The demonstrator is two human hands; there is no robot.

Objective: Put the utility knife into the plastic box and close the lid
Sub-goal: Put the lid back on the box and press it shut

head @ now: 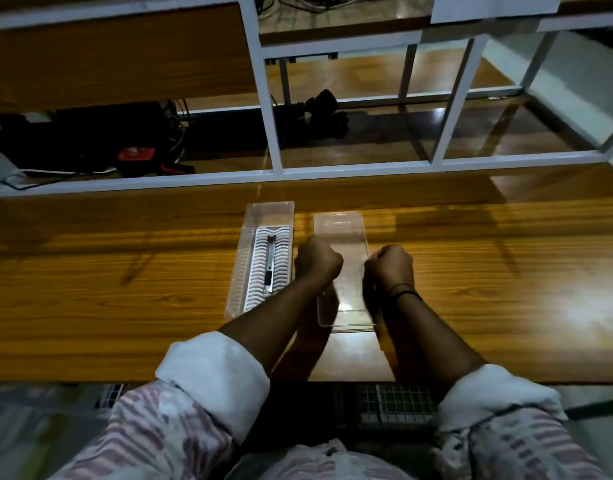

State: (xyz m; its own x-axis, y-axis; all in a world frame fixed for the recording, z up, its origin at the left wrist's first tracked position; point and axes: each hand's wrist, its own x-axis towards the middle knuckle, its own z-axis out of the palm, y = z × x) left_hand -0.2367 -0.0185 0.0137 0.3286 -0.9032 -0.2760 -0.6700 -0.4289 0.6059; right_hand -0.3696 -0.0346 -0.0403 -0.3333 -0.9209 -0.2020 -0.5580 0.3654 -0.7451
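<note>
A long clear plastic box (249,216) lies on the wooden table, with a white ribbed insert in its bottom. The utility knife (269,268), silver with a dark slider, lies lengthwise inside it on the insert. To the right of the box lies the clear lid (346,233), flat on the table. My left hand (317,259) grips the lid's left long edge with curled fingers. My right hand (391,265), with a dark band at the wrist, grips the lid's right long edge. The hands hide part of the lid's edges.
The wooden table (125,306) stretches wide to both sides. A white metal frame (274,133) with shelves rises behind it, with dark gear, cables and a red object (135,155) on the lower left shelf. A wire grid (395,403) sits below the table's near edge.
</note>
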